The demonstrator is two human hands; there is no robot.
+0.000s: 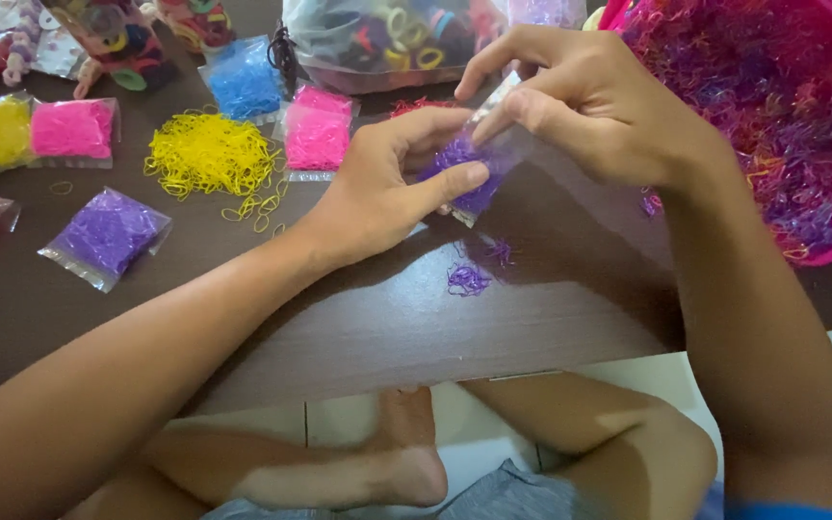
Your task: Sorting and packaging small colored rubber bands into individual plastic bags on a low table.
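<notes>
Pinching a small clear bag of purple elastic bands [467, 171] at the upper centre of the frame, the left hand [377, 197] grips its lower part while the right hand [585, 106] has its fingers closed on the bag's mouth. Filling or sealing seems to be in hand; the next move likely needs a firm press along the opening. Loose purple bands [467, 279] lie on the bench [387, 318] just below.

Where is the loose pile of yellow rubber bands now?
The yellow pile lies on the dark table, upper left in the head view, between two pink packets.
</notes>
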